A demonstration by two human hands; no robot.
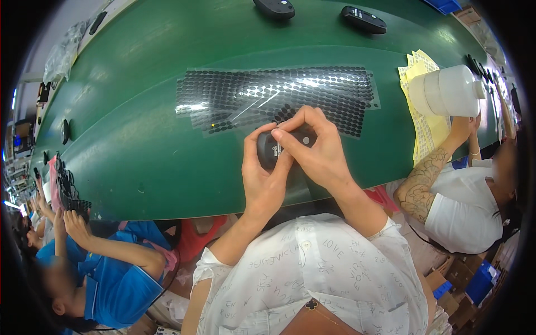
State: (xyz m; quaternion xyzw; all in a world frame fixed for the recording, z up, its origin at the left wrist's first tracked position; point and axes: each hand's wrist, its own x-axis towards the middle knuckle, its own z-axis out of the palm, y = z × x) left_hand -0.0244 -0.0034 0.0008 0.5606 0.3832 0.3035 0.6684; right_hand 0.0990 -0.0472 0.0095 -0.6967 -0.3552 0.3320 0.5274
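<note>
A black computer mouse (267,152) lies underside up at the table's near edge, with a pale label and a round light spot showing. My left hand (261,181) wraps round its left side, fingers curled and gripping it. Over the mouse bends my right hand (322,153), its thumb and forefinger pinched together at the mouse's far edge, close to my left fingertips. Whatever sits in that pinch is too small to make out. Just beyond both hands are overlapping clear sheets (218,92) covered in rows of black oval pads. Several loose-looking dark pads (283,113) cluster beside my fingers.
Two more black mice, one (274,8) and another (364,20), rest at the far side of the green table (145,139). To the right, a white plastic bottle (441,92) stands by yellow sticker sheets (421,125). Co-workers sit close on both sides.
</note>
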